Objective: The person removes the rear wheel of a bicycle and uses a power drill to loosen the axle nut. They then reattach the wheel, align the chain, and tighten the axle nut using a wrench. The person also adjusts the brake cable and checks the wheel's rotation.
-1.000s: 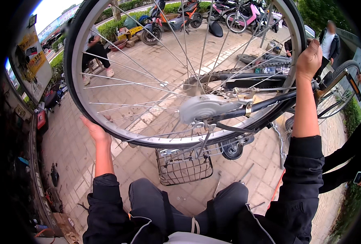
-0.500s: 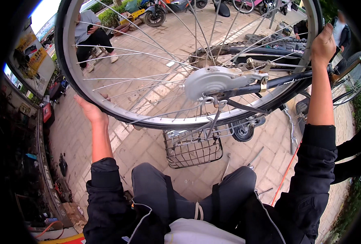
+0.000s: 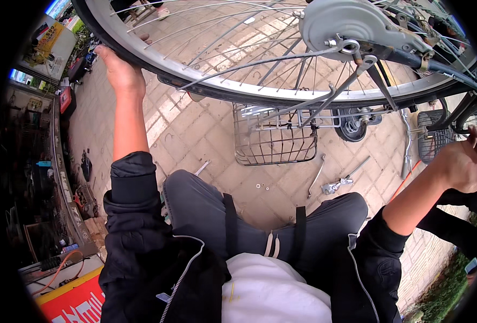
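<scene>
A bicycle wheel [image 3: 157, 63] with a black tyre, silver rim and thin spokes stands tilted across the top of the view. My left hand [image 3: 124, 75] is closed on its left side, thumb on the near face, fingertips showing through the spokes. At the hub sits a grey drum-shaped brake cover [image 3: 332, 24], with a dark frame tube running right from it and thin metal stays below. My right hand [image 3: 464, 164] is at the far right edge beside the bicycle frame [image 3: 467, 110], off the wheel. Its fingers are bent; what they hold is hidden.
Under the wheel a black wire basket [image 3: 275, 153] rests on the paving, with a small black wheel [image 3: 352, 128] nearby. Before my knees lie a metal brake part [image 3: 338, 184], a thin lever [image 3: 317, 175] and small washers [image 3: 258, 186]. Cluttered shelving [image 3: 39, 204] stands left; another person's dark sleeve [image 3: 453, 220] shows right.
My right hand has let go of the wheel's right side and moved down and right. The wheel sits higher and further right in view, my left hand still on it.
</scene>
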{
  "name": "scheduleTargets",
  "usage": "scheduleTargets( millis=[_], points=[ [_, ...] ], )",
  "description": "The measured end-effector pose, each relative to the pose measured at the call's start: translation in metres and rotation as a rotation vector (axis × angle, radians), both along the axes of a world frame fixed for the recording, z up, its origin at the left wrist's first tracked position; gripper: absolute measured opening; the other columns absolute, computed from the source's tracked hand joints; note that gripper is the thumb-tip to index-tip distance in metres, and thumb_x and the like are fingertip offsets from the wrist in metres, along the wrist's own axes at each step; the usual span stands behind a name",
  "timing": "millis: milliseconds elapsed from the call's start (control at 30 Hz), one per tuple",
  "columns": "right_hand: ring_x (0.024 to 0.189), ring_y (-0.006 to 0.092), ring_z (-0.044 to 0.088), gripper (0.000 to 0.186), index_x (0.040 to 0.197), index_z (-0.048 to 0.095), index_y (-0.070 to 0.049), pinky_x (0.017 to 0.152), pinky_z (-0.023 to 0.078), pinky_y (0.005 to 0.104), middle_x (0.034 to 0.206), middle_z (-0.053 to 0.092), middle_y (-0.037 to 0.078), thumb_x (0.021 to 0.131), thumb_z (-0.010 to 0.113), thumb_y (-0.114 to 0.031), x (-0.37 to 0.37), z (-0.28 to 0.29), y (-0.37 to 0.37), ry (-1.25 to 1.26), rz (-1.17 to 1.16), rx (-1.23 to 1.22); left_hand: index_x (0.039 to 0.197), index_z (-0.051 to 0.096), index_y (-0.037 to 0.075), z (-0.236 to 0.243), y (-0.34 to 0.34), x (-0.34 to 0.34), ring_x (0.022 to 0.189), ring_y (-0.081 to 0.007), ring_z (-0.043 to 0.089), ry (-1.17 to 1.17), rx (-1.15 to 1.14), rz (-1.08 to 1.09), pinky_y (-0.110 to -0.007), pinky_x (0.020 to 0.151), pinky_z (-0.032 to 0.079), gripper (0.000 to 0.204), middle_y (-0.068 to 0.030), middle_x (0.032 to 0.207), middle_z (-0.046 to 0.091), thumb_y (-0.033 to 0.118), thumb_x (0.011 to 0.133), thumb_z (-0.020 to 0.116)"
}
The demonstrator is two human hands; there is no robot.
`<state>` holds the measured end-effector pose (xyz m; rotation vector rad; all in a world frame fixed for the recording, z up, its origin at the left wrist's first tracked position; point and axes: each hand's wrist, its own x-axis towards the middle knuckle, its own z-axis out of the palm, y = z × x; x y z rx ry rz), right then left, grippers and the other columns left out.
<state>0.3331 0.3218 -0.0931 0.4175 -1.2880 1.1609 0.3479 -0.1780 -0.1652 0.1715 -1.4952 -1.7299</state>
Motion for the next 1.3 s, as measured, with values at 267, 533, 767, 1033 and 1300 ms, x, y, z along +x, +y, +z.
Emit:
scheduleTargets(
  millis=[267,533,767,1033,1300],
  points=[
    [0.062,0.0101,0.051,0.029,0.089,0.059,0.001,0.058,0.042,0.0242,0.074,0.059,0.004,0.092,0.056,-0.027,0.067,-0.367,-0.070,-1.432,0.238,-0.225,0.114,0.049,-0.004,-0.127,-0.009,0.068,0.077,-0.0147,0.055,-0.144,-0.272,0.364,-0.028,0.070,0.047,0.045,-0.0116,0.093,0.059,0.036,0.099,0.035],
    [0.075,0.0203,0.065,0.032,0.097,0.065,0.002,0.070,0.051,0.0327,0.082,0.067,0.013,0.080,0.067,-0.025,0.147,-0.514,-0.088,-1.962,0.576,0.576,0.114,0.051,-0.002,-0.184,0.000,0.118,0.068,-0.0093,0.052,-0.566,0.006,0.186,-0.025,0.061,0.045,0.038,-0.0084,0.089,0.059,0.032,0.098,0.043],
    [0.075,0.0278,0.064,0.032,0.099,0.063,0.003,0.069,0.050,0.0376,0.083,0.067,0.016,0.075,0.071,-0.018,0.177,-0.561,-0.051,-2.025,-0.071,0.440,0.106,0.056,-0.002,-0.193,0.014,0.111,0.063,-0.0070,0.048,-0.598,-0.131,0.086,-0.023,0.058,0.041,0.034,-0.0049,0.078,0.059,0.030,0.097,0.048],
    [0.106,0.0348,0.052,0.043,0.108,0.055,-0.001,0.088,0.043,0.0446,0.109,0.054,0.020,0.071,0.070,-0.017,0.146,-0.535,-0.013,-1.978,-0.843,-0.009,0.102,0.057,0.001,-0.206,0.024,0.095,0.060,-0.0070,0.046,-0.716,-0.176,-0.063,-0.022,0.056,0.038,0.030,-0.0024,0.073,0.057,0.029,0.095,0.051],
    [0.118,0.0270,0.045,0.045,0.117,0.057,-0.018,0.094,0.037,0.0455,0.124,0.051,0.006,0.073,0.069,-0.022,0.074,-0.518,0.070,-1.883,-0.942,0.142,0.096,0.058,0.002,-0.209,0.038,0.096,0.057,-0.0065,0.045,-0.814,-0.238,-0.202,-0.021,0.052,0.036,0.028,-0.0027,0.069,0.056,0.028,0.095,0.052]
  ],
)
